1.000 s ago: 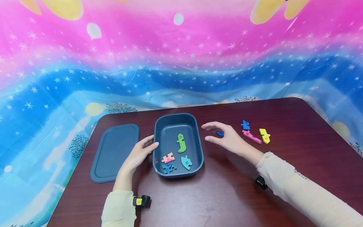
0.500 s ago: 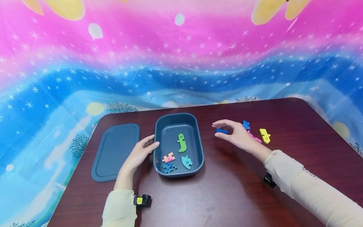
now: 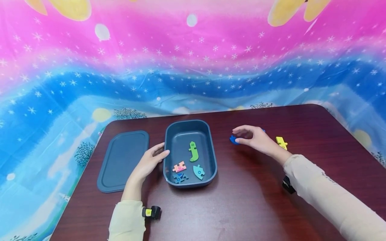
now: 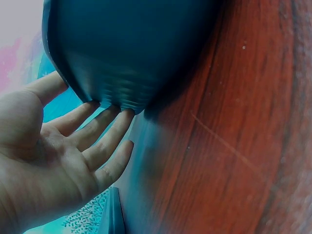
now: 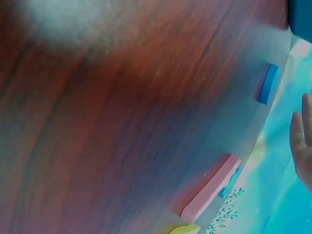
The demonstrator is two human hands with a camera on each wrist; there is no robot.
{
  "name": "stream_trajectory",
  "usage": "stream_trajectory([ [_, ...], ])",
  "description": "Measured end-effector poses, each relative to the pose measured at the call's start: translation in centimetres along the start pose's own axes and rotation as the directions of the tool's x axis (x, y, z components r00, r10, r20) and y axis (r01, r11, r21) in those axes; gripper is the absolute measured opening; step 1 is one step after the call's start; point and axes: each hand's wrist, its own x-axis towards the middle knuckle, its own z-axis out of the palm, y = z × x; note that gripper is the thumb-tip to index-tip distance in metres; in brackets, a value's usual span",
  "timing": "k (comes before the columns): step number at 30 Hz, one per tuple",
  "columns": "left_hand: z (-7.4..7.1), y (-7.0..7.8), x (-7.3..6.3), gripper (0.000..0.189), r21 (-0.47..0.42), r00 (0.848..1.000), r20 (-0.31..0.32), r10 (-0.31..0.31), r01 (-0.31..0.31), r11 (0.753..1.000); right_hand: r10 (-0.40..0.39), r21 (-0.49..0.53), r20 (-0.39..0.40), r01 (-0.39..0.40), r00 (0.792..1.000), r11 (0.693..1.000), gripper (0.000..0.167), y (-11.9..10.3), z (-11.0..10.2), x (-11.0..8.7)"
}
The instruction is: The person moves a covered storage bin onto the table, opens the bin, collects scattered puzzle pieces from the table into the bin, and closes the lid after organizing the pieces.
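My left hand (image 3: 149,162) rests against the left side of a dark blue-grey box (image 3: 214,157). In the left wrist view its fingertips touch the box wall (image 4: 122,48) and the fingers are spread. Inside the box lie a green puzzle piece (image 3: 194,151), an orange-pink one (image 3: 179,166), a teal one (image 3: 198,171) and a dark blue one (image 3: 180,178). My right hand (image 3: 256,140) hovers over a blue puzzle piece (image 3: 233,140), thumb and fingers apart. From the right wrist, that blue piece (image 5: 269,84) lies on the table, separate from the hand (image 5: 304,146).
Left of the box lies its flat lid (image 3: 123,160). Beyond my right hand is a yellow puzzle piece (image 3: 281,142). A pink piece (image 5: 212,190) and another blue piece (image 5: 230,183) show in the right wrist view. A printed cloth (image 3: 193,67) hangs behind the table.
From beside the box, my right hand has moved right to the blue puzzle piece. It now hides the pink piece and most of the farther blue one. My left hand has stayed put.
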Motion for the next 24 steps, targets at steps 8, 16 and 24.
stream_trajectory([
  [8,-0.1,0.0,-0.1,0.066,0.007,1.000,0.004,0.001,-0.001,1.000,0.030,-0.033,0.015,-0.029,0.999,0.999,0.041,0.5,-0.1,0.8],
  [16,0.0,0.1,-0.2,0.066,-0.001,1.000,0.007,-0.004,0.004,1.000,0.076,-0.033,0.072,-0.074,0.995,0.997,0.041,1.2,-0.1,1.3],
  [24,0.1,0.1,-0.1,0.067,-0.006,1.000,0.008,-0.003,0.003,1.000,0.105,-0.050,0.101,-0.100,0.989,0.994,0.040,1.7,-0.3,1.7],
])
